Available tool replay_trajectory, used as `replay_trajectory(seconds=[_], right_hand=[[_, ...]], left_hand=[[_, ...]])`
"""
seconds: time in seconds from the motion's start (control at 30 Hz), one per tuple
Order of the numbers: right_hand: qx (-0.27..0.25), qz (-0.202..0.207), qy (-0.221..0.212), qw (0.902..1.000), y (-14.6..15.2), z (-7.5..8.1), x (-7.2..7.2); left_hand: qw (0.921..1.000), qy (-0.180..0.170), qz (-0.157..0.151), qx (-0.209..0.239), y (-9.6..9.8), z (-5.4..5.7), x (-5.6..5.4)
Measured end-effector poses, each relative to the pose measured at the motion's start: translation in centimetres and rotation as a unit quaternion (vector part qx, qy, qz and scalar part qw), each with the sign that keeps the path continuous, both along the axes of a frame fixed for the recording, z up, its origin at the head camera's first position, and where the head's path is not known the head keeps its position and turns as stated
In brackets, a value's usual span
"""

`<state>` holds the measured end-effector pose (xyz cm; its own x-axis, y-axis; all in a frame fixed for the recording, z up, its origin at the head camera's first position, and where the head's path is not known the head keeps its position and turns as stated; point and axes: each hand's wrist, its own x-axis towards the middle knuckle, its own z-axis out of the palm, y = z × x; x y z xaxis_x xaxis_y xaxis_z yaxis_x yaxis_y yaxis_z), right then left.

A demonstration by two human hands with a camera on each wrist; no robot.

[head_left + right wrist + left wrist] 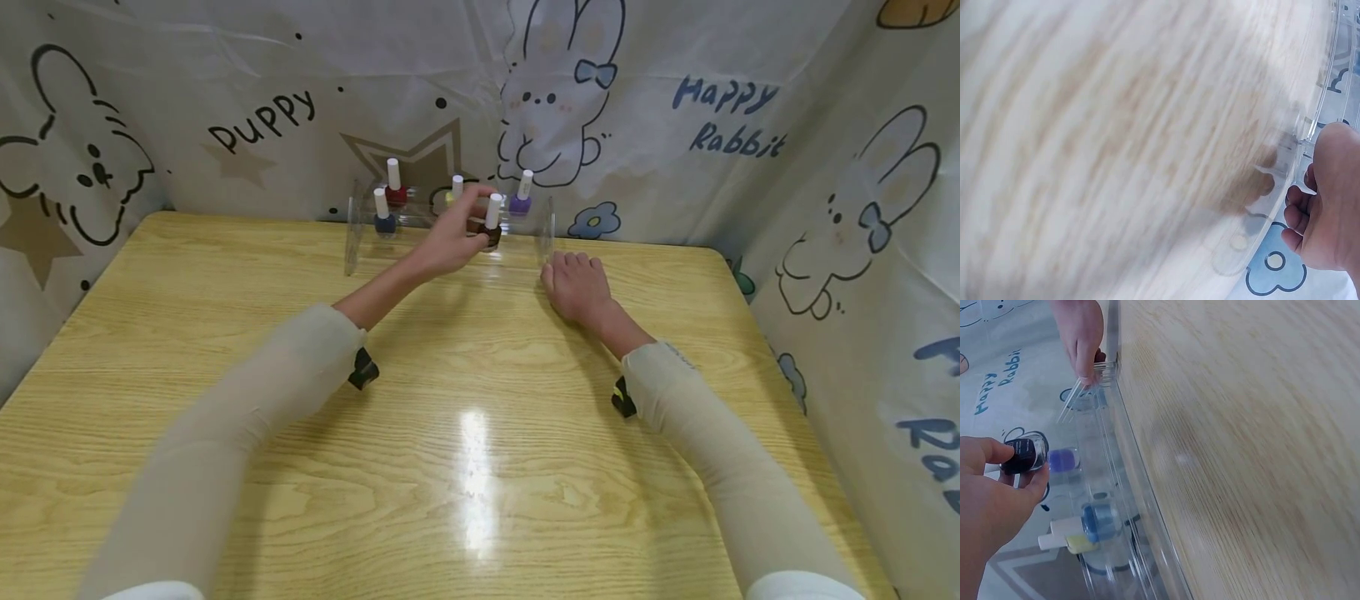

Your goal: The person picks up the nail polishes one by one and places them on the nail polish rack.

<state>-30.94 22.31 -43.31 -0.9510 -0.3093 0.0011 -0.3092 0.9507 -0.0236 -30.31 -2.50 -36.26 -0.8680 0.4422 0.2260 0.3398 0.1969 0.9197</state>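
My left hand pinches a dark nail polish bottle with a white cap, over the right half of a clear acrylic rack. In the left wrist view the thumb and fingers hold the dark glass, near a purple bottle. My right hand rests low on the table at the rack's right end panel, fingers curled, thumb at its corner. In the right wrist view the curled fingers show beside the clear edge. A blue bottle stands in the rack, hidden behind my left hand in the head view.
Also on the rack are a red bottle, a navy bottle and a yellow bottle, all white-capped. A printed curtain hangs right behind the rack. The wooden table spreads in front, shiny in the middle.
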Motion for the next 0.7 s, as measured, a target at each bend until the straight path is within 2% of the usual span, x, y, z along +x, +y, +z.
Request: replay_trajectory(seconds=[0.1,0.27,0.43,0.57,0.7], right_hand=[[-0.001,-0.002,-0.003,1.0000,0.0,0.0,-0.1],[-0.002,-0.005,-0.005,1.0000,0.0,0.0,-0.1],[-0.002,-0.009,-0.004,1.0000,-0.1,0.1,-0.1],[0.000,-0.009,-0.005,0.9999,-0.1,0.1,-0.1],[0.001,-0.008,-0.006,1.0000,-0.1,0.1,-0.1]], left_hand=[[1.0000,0.008,-0.002,-0.001,0.8,0.0,-0.4],[0.9993,0.022,-0.016,0.027,2.2,-0.2,-1.1],[0.9990,0.025,-0.016,0.033,3.0,-0.5,-1.7],[0.9993,0.020,-0.006,0.030,3.7,-0.6,-1.9],[0.9993,0.017,0.022,0.026,4.3,-0.7,-2.0]])
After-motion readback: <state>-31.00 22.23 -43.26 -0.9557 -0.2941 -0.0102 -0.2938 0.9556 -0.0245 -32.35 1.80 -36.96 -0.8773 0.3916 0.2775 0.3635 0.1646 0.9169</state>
